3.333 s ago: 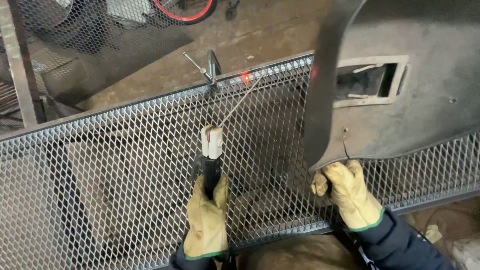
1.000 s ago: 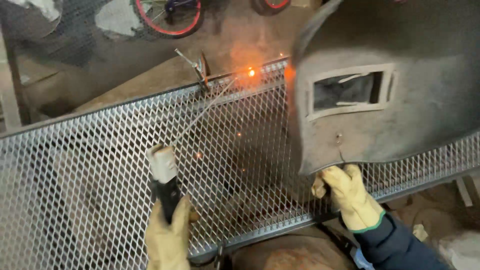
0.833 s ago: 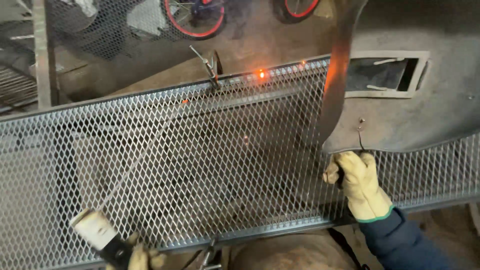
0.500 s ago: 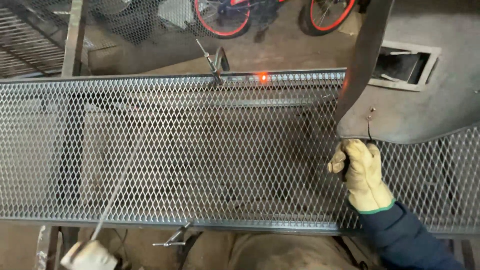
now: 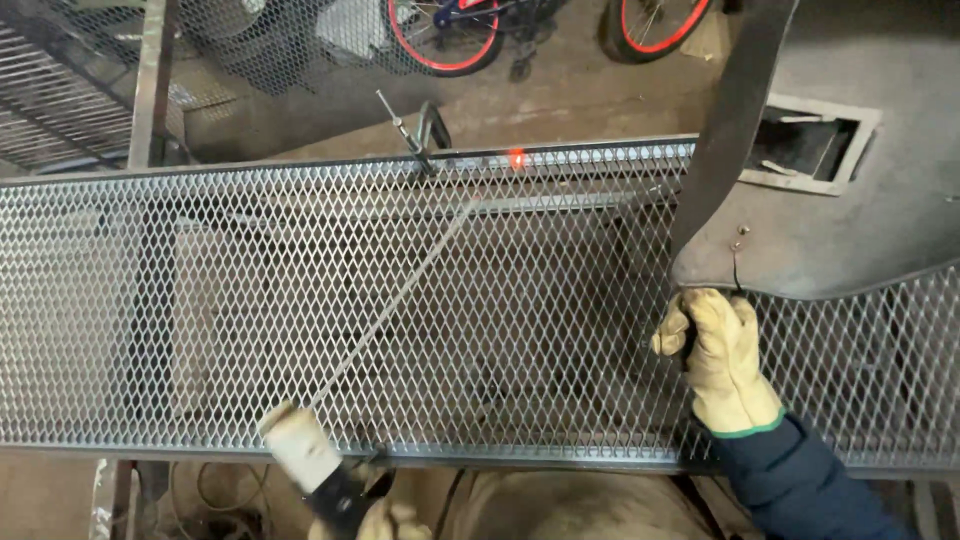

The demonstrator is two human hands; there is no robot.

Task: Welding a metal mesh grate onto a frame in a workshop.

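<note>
Steel mesh panel point(image 5: 300, 300) lying flat on a frame, one weld spot point(image 5: 517, 158) glowing orange on its far edge.

The left hand point(image 5: 390, 520), gloved, is closing around a rod holder point(image 5: 320, 470) at the near edge, its welding rod point(image 5: 400, 300) angling up across the mesh, tip short of the glow. The right hand point(image 5: 722, 355) is gripping the handle of a dark welding shield point(image 5: 850, 200), held aside. A clamp point(image 5: 420, 130) is pinning the far edge; one spot looks welded, the rest of the edge seemingly not yet.
</note>
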